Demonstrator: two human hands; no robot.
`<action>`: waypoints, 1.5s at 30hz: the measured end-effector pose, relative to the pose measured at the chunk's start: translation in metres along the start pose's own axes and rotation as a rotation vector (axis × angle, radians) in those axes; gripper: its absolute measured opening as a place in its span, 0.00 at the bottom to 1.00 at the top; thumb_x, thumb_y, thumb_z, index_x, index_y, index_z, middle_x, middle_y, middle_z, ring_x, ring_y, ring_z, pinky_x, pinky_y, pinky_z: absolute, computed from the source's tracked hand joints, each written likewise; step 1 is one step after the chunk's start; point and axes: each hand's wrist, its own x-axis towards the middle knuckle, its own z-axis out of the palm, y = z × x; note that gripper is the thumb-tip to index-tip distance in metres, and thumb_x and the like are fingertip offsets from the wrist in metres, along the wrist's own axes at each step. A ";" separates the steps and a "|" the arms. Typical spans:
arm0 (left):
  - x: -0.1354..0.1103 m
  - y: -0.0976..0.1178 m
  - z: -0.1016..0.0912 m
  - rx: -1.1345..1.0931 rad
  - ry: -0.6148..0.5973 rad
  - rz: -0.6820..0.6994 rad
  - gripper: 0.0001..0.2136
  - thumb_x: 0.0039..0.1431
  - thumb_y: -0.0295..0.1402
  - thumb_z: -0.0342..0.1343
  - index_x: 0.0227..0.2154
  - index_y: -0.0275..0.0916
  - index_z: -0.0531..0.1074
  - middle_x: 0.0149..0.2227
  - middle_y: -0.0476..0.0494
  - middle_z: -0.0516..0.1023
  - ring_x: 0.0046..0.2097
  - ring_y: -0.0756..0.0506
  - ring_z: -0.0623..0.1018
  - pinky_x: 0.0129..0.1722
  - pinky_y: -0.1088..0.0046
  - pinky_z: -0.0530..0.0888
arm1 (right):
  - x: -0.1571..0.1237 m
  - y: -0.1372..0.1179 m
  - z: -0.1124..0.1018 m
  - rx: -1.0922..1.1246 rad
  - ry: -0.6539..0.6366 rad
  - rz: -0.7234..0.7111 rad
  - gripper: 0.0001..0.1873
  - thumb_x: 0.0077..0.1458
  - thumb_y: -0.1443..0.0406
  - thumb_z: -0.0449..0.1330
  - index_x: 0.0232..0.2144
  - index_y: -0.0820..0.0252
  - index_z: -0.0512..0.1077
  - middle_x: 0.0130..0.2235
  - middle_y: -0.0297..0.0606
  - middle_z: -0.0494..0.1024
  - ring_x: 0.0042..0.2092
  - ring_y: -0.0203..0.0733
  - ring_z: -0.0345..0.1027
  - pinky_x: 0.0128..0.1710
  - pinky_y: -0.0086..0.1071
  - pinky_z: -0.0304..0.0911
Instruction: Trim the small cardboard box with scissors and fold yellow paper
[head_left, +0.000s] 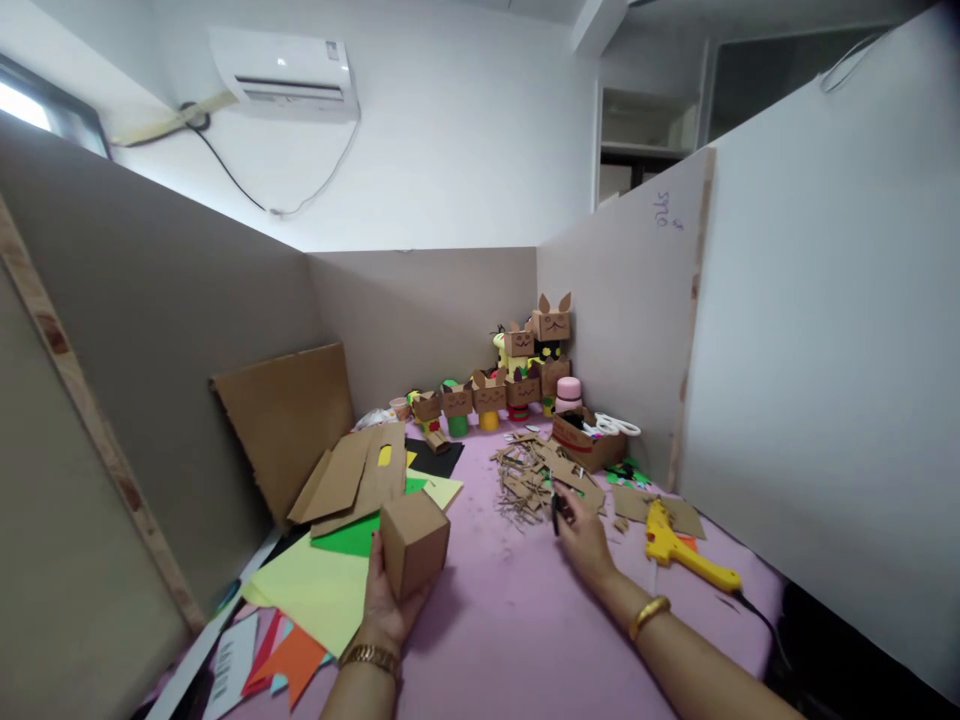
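My left hand (386, 600) is closed round a plain brown cardboard cube (414, 540), holding it up just above the pink tabletop (502, 620). My right hand (583, 540) reaches forward to the edge of a heap of cardboard scraps (536, 475). Its fingers pinch a small dark object (556, 510) that I cannot name. A gold bracelet sits on the right wrist and a gold watch on the left.
A yellow glue gun (686, 550) with its cord lies right of my right hand. Coloured paper sheets (322, 585) and cardboard pieces (352, 480) lie at the left. Cardboard animal-face boxes (517, 375) stand at the back, beside an open box with scissors (592, 435). Partition walls enclose the desk.
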 end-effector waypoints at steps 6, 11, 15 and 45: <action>0.000 0.003 -0.007 -0.112 -0.066 0.071 0.29 0.57 0.45 0.52 0.59 0.36 0.60 0.41 0.31 0.80 0.41 0.37 0.80 0.39 0.58 0.76 | 0.004 -0.021 0.007 0.456 -0.107 0.217 0.37 0.49 0.45 0.54 0.54 0.62 0.58 0.37 0.43 0.73 0.36 0.45 0.70 0.36 0.38 0.64; -0.001 0.014 -0.010 -0.220 -0.106 0.192 0.31 0.54 0.50 0.50 0.55 0.33 0.65 0.40 0.32 0.80 0.42 0.38 0.79 0.40 0.64 0.77 | -0.054 -0.069 0.061 0.748 -0.523 0.296 0.31 0.46 0.46 0.62 0.45 0.62 0.67 0.31 0.41 0.76 0.33 0.42 0.72 0.34 0.37 0.65; -0.001 0.022 -0.015 -0.300 -0.182 0.261 0.23 0.54 0.46 0.50 0.50 0.39 0.69 0.41 0.37 0.80 0.43 0.40 0.79 0.40 0.63 0.77 | -0.080 -0.080 0.083 1.003 -1.088 0.429 0.33 0.36 0.52 0.71 0.43 0.63 0.69 0.33 0.43 0.77 0.33 0.42 0.72 0.37 0.38 0.63; 0.000 0.022 -0.016 -0.035 0.044 0.239 0.22 0.57 0.43 0.51 0.54 0.47 0.67 0.38 0.42 0.82 0.37 0.39 0.81 0.35 0.60 0.78 | -0.045 -0.046 0.104 0.623 -0.736 0.319 0.37 0.17 0.43 0.70 0.28 0.60 0.69 0.20 0.29 0.64 0.24 0.35 0.62 0.25 0.29 0.58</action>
